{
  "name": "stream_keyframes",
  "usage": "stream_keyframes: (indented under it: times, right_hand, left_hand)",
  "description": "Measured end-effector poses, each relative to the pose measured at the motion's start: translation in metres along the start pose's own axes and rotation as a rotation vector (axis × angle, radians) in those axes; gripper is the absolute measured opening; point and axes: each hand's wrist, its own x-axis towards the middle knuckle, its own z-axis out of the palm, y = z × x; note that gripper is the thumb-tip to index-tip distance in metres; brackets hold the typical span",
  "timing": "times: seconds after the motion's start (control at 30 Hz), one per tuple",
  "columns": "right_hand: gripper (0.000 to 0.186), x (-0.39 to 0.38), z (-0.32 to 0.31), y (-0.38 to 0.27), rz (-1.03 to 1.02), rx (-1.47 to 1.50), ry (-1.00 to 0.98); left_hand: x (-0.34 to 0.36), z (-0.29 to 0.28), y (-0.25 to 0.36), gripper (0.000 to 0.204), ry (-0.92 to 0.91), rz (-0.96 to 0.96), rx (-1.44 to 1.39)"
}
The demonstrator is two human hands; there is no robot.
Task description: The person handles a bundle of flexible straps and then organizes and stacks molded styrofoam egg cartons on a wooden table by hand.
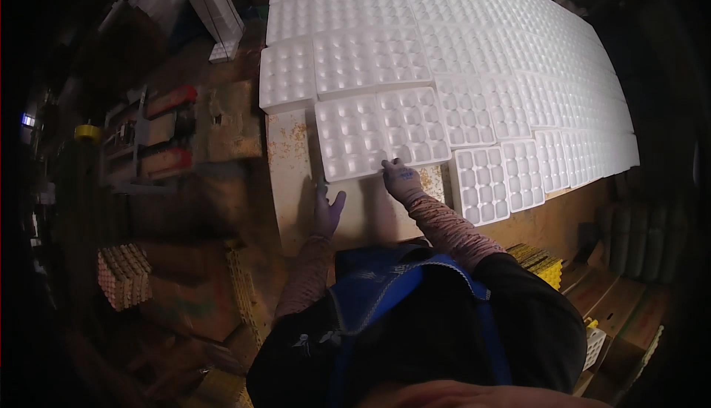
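Note:
White moulded trays with rows of rounded hollows [363,56] lie side by side in a large block across the work surface. One tray [381,132] sits at the block's near left, its front edge facing me. My right hand [402,180] is at that front edge, fingers bent over the rim and thumb side hidden. By the tray's near left corner is my left hand [326,210], its thumb spread from the fingers; whether its fingertips touch the tray I cannot tell. Both forearms wear patterned sleeves, and a blue apron [400,289] covers my front.
The pale work surface [292,208] shows yellowish crumbs. To the left stand a red-and-grey wheeled frame [167,130] and a stack of moulded trays [124,278]. Yellow trays [539,263] are stacked near my right elbow. A white post [211,4] rises at the far left.

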Motion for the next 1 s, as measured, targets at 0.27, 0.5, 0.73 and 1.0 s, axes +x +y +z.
stream_keyframes:
  times: [0.27,0.5,0.73,1.0]
  right_hand:
    - [0.057,0.003,-0.003,-0.001,-0.085,0.06,0.095]
    - [0.049,-0.148,0.006,0.026,0.161,0.711,0.104]
    - [0.077,-0.232,0.042,0.134,1.231,1.265,0.537]
    - [0.074,-0.263,0.056,0.19,0.885,1.054,0.597]
  left_hand:
    - [0.056,0.009,-0.022,0.075,0.063,0.092,0.006]
    - [0.034,0.007,-0.011,0.084,0.102,0.004,0.012]
    - [-0.039,0.034,-0.006,0.073,-0.03,-0.06,0.07]
    - [-0.102,0.16,0.049,0.079,-0.583,0.005,0.187]
